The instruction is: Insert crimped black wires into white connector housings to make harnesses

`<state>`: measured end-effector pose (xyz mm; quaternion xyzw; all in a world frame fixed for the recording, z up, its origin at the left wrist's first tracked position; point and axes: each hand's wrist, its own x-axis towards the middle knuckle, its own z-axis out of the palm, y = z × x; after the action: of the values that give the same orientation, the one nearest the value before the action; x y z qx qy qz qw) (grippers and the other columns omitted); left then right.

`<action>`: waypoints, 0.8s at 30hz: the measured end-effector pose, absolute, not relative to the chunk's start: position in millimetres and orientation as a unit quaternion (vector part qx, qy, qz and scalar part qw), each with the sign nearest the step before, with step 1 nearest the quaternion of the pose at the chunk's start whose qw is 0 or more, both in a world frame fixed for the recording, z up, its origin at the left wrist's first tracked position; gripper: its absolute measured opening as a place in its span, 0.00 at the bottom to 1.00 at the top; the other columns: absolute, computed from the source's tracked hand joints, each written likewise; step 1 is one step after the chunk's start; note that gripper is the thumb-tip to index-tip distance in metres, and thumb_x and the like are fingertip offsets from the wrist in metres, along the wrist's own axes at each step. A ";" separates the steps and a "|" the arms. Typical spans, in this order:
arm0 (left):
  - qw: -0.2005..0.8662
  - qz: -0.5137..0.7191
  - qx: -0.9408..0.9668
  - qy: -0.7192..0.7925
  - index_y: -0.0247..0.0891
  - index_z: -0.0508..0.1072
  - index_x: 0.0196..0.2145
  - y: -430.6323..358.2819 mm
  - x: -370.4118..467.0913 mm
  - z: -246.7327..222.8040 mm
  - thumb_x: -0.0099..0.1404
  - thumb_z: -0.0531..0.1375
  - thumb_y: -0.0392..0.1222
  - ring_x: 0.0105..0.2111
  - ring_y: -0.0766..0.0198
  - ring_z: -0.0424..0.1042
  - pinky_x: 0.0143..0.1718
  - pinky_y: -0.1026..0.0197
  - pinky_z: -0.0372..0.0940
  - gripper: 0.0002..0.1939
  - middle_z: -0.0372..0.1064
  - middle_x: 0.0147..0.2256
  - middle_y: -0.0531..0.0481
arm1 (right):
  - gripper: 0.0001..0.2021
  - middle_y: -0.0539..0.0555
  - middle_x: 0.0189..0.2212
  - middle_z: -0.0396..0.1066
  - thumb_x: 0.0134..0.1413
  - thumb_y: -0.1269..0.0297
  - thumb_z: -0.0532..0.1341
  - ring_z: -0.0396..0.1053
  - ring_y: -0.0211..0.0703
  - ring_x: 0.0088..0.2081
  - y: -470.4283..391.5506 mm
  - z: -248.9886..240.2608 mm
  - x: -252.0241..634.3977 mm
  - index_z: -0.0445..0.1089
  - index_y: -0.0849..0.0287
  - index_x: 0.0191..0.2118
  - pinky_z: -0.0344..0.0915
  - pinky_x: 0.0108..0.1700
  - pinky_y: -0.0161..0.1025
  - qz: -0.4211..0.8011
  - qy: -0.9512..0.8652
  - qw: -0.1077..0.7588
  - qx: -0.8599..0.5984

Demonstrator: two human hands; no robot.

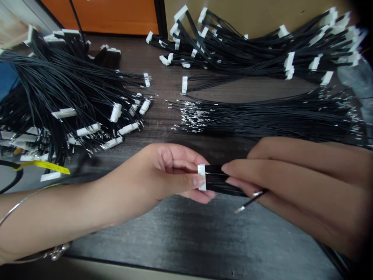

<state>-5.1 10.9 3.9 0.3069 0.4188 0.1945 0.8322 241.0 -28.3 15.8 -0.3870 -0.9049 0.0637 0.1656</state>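
Observation:
Between the thumb and fingers of my left hand (pixel 175 175) is a small white connector housing (pixel 202 171), held upright near the middle of the view. My right hand (pixel 271 171), close on its right, pinches a thin black wire (pixel 217 174) whose metal terminal points at the connector and is at or just by its face. Whether the terminal is inside a slot I cannot tell. More black wires run behind both hands. Below my right fingers another black wire (pixel 250 203) with a crimped metal tip sticks out to the lower left.
Loose black wires with metal terminals (pixel 195 116) lie behind my hands. Bundles with white connectors (pixel 247 50) lie at the back right. On the left is a large pile of black wires (pixel 67 77) with white connectors, with a yellow tag (pixel 46 166) in front.

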 end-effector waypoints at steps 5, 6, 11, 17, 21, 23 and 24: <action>0.838 0.201 0.300 0.410 0.33 0.88 0.35 9.8 -6.0 3.9 0.68 0.70 0.22 0.30 0.68 0.87 0.37 0.71 0.82 0.10 0.87 0.30 0.52 | 0.19 0.50 0.31 0.70 0.76 0.71 0.53 0.64 0.40 0.26 -22.7 9.2 236.6 0.71 0.54 0.30 0.55 0.26 0.46 0.024 -0.920 0.200 -0.337; 0.837 0.200 0.304 0.408 0.33 0.88 0.36 9.8 -6.2 3.9 0.68 0.70 0.22 0.31 0.68 0.87 0.37 0.72 0.81 0.10 0.87 0.30 0.51 | 0.19 0.49 0.31 0.70 0.77 0.69 0.54 0.65 0.39 0.26 -22.1 6.9 235.9 0.72 0.54 0.31 0.58 0.26 0.45 0.037 -0.915 0.207 -0.344; 0.829 0.198 0.315 0.418 0.34 0.88 0.35 11.6 -5.7 4.4 0.69 0.69 0.22 0.31 0.67 0.87 0.37 0.71 0.81 0.11 0.88 0.30 0.52 | 0.13 0.46 0.28 0.70 0.75 0.69 0.59 0.69 0.36 0.27 -19.6 0.6 232.7 0.75 0.52 0.36 0.67 0.31 0.37 0.192 -0.858 0.265 -0.395; 0.823 0.194 0.318 0.429 0.34 0.88 0.35 10.3 -3.8 4.2 0.68 0.69 0.23 0.30 0.67 0.88 0.37 0.70 0.82 0.10 0.88 0.30 0.52 | 0.13 0.41 0.24 0.71 0.62 0.78 0.62 0.65 0.28 0.22 -15.3 3.6 221.3 0.75 0.53 0.31 0.58 0.22 0.30 0.248 -0.828 0.281 -0.416; 0.818 0.196 0.326 0.430 0.35 0.88 0.35 8.6 -4.4 3.5 0.68 0.70 0.24 0.30 0.67 0.87 0.37 0.70 0.81 0.10 0.88 0.29 0.52 | 0.13 0.41 0.24 0.70 0.63 0.78 0.61 0.65 0.28 0.23 -17.2 1.5 221.2 0.74 0.53 0.30 0.58 0.23 0.30 0.253 -0.834 0.271 -0.409; 0.820 0.202 0.321 0.429 0.35 0.88 0.34 8.5 -5.1 2.8 0.67 0.70 0.24 0.30 0.66 0.87 0.37 0.70 0.81 0.09 0.88 0.29 0.52 | 0.08 0.43 0.30 0.73 0.69 0.71 0.63 0.67 0.30 0.26 -18.2 2.9 226.7 0.77 0.52 0.38 0.62 0.25 0.31 0.235 -0.842 0.262 -0.409; 0.821 0.206 0.315 0.429 0.35 0.87 0.34 8.5 -5.5 2.3 0.67 0.71 0.24 0.30 0.66 0.88 0.38 0.70 0.82 0.09 0.87 0.29 0.52 | 0.05 0.44 0.33 0.74 0.72 0.66 0.63 0.69 0.31 0.28 -18.3 4.3 230.2 0.76 0.51 0.43 0.63 0.27 0.31 0.221 -0.844 0.257 -0.415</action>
<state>-5.5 8.5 2.3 0.3153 0.4290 0.2059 0.8210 230.2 -18.3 4.3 -0.4153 -0.8441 0.2214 0.2567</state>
